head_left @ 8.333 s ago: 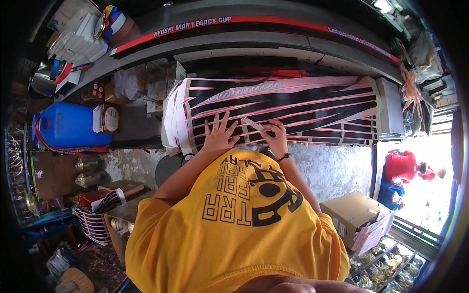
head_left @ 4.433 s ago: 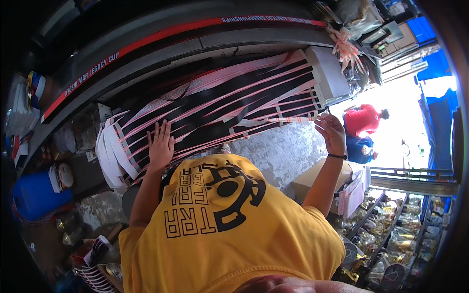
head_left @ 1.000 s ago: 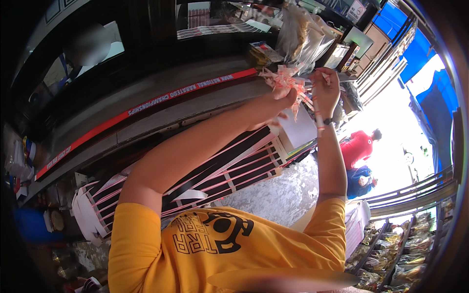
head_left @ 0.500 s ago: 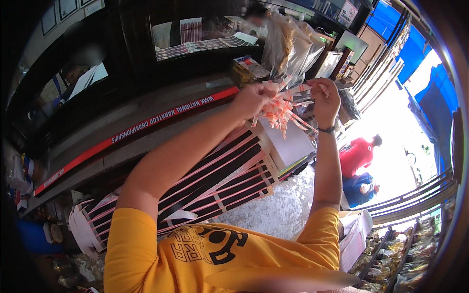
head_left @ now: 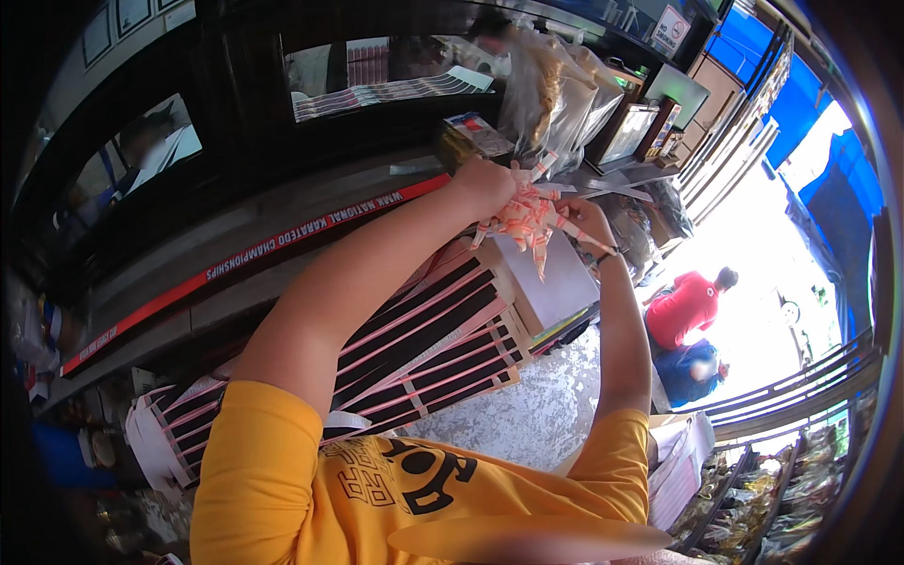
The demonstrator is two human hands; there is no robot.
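Where the two hands meet, a clump of tape strips [head_left: 529, 224] hangs in front of a clear plastic bag [head_left: 565, 99], raised above the far right end of the striped sheets [head_left: 424, 344]. Left hand [head_left: 485, 184]: curled closed on the clump's left edge, fingertips hidden behind knuckles and strips. Right hand [head_left: 589, 226]: bent in at the clump's right side, partly covered by loose ends; whether it pinches a strip or only touches one, cannot tell. One strip lies across toward the right wrist.

Bag: upright, bulging, creased, contents tan and indistinct through the film. Rack at lower right [head_left: 782, 490]: glossy wrapped pieces, glints of gold, individual shapes not resolvable; cut off by the dark lens rim.

Clump: thin, flat ribbons, whitish with orange-red marks, splayed in spikes and loops. Striped sheets: black bands, narrow pink lines, partly blocked by the left forearm. White box [head_left: 556, 287] at their right end, flat-topped. Red strip [head_left: 254, 254]: long, narrow, flat along the grey surface [head_left: 311, 212], pale lettering. Floor [head_left: 518, 405]: mottled, pale grey. Doorway at right overexposed, detail lost.
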